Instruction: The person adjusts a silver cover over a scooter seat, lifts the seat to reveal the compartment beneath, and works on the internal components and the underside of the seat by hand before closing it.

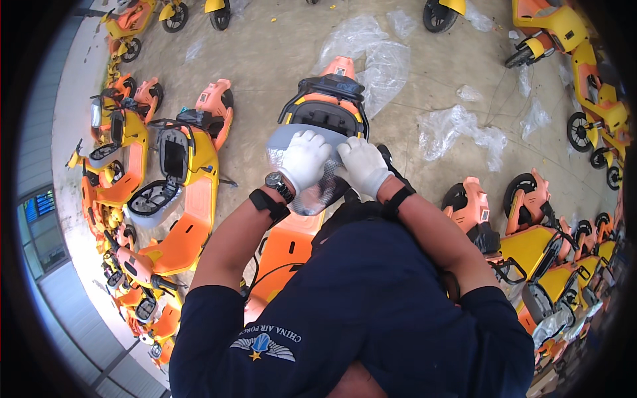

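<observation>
Just below the middle of my view a scooter's orange floorboard [285, 245] shows, with its open storage compartment [322, 116] farther up. A grey seat [282, 136], partly covered in clear crinkled wrap [315, 196], lies in front of the compartment. My left hand [305, 159] in a white glove has curled fingers closed on the seat's wrap. My right hand [363, 166], also gloved, grips the same wrap at the seat's right side with bent fingers. The seat's underside is hidden.
Several yellow and orange scooters [189, 229] stand in rows at left, at right [531, 245] and upper right [551, 33]. Loose clear plastic sheets [458, 129] lie on the concrete floor [259, 53]. A corrugated wall [43, 152] runs along the far left.
</observation>
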Available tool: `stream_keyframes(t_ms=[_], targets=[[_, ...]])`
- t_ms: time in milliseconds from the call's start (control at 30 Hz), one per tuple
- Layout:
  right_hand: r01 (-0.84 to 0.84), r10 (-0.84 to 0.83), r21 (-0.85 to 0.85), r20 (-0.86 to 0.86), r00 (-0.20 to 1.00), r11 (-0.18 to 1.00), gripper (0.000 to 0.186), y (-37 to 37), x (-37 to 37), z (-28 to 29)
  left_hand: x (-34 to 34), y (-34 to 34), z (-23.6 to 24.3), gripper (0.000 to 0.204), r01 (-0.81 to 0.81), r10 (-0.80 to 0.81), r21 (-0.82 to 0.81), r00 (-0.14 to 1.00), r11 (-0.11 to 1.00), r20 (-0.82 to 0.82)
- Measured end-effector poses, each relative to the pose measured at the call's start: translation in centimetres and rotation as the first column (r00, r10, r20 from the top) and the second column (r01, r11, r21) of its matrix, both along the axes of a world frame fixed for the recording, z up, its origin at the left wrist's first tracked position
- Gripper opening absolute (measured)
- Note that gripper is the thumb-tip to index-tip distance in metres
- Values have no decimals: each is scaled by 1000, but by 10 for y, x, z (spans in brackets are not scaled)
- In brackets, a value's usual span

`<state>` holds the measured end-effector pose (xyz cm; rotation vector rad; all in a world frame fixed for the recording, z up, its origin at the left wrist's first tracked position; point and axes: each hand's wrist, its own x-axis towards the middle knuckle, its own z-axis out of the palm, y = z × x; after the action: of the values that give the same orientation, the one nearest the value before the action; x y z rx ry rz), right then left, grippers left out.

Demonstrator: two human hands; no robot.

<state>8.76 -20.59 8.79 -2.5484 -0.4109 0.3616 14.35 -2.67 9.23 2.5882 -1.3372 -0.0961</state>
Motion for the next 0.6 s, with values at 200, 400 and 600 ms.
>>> stream_keyframes(t_ms=[200, 400, 600], targets=[[47, -61, -220, -58, 996, 974, 25, 26, 1, 3, -6, 12, -5, 9, -43, 41, -123, 999, 992, -17], [81, -87, -183, -24, 996, 980, 18, 31, -1, -1, -12, 8, 5, 16, -81, 82, 26, 996, 996, -39], [156, -159, 39, 58, 986, 987, 19, 30, -8, -16, -27, 7, 7, 14, -147, 148, 63, 989, 987, -6]])
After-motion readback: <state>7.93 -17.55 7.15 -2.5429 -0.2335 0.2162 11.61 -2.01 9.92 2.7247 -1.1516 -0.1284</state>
